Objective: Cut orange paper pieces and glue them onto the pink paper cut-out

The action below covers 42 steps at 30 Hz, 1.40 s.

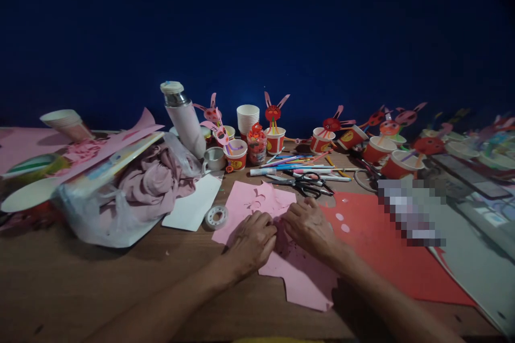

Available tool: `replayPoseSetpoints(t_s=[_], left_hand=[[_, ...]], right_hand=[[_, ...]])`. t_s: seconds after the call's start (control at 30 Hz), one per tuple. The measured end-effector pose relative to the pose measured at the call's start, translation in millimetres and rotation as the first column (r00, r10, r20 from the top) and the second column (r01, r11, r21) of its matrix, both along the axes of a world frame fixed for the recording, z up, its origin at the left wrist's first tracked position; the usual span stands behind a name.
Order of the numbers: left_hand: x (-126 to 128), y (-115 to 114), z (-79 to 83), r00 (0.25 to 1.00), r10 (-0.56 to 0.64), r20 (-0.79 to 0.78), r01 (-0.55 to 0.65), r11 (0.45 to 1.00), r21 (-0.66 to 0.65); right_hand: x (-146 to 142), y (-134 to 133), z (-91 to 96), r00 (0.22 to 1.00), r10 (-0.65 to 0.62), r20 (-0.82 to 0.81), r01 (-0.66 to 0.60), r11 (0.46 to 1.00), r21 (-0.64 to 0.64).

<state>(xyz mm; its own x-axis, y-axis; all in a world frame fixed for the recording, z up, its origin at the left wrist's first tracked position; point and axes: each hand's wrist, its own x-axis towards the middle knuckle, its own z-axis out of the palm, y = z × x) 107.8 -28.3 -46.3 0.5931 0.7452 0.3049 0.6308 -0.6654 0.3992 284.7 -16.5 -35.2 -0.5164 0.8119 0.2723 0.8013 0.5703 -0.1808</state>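
Note:
Both my hands are close together over a cut sheet of pink paper point(309, 276) on the wooden table. The fingers of my left hand point(252, 240) are curled closed at the paper's middle. Facing it, my right hand point(309, 226) is closed too, its fingertips bent down at the paper. Whatever the fingers pinch is small or hidden behind them. Cut pink scraps point(263, 198) lie just beyond the hands. A pair of black-handled scissors point(306, 185) rests past my right hand, and a roll of clear tape point(216, 217) sits left of the pink sheet.
Red paper point(386, 252) with small pink ovals lies right. Several pens point(298, 163) are scattered behind the scissors. Paper cups point(276, 141) with rabbit-like paper figures line the back. A thermos point(183, 120), a metal mug point(214, 159) and a plastic bag point(116, 220) with cloth stand left.

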Motion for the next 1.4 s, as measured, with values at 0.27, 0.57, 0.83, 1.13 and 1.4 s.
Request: replayPoseSetpoints(t_s=[0.27,0.57,0.83,1.13,1.4], left_hand=[[1,5,5.2,0.901,0.106,0.421,0.006,0.966,-0.257],[19,9,24.3,0.593,0.587,0.551,0.115,0.615,-0.780],[41,8,20.0,0.421,0.717,0.555,0.156,0.546,-0.823],[44,10,18.6,0.397,0.810,0.432,0.182,0.392,-0.902],[35,17,21.0,0.419,0.822,0.386,0.154,0.355,-0.922]], right_hand=[[6,0,1.0,0.835,-0.294,-0.465,0.166,0.941,-0.296],[-4,-2,14.5,0.684,-0.422,-0.595,0.129,0.873,-0.471],[-1,-5,21.4,0.647,-0.494,-0.581,0.153,0.830,-0.536],[6,-2,12.1,0.779,-0.358,-0.515,0.122,0.892,-0.436],[40,40,18.6,0.942,-0.228,-0.247,0.189,0.967,-0.174]])
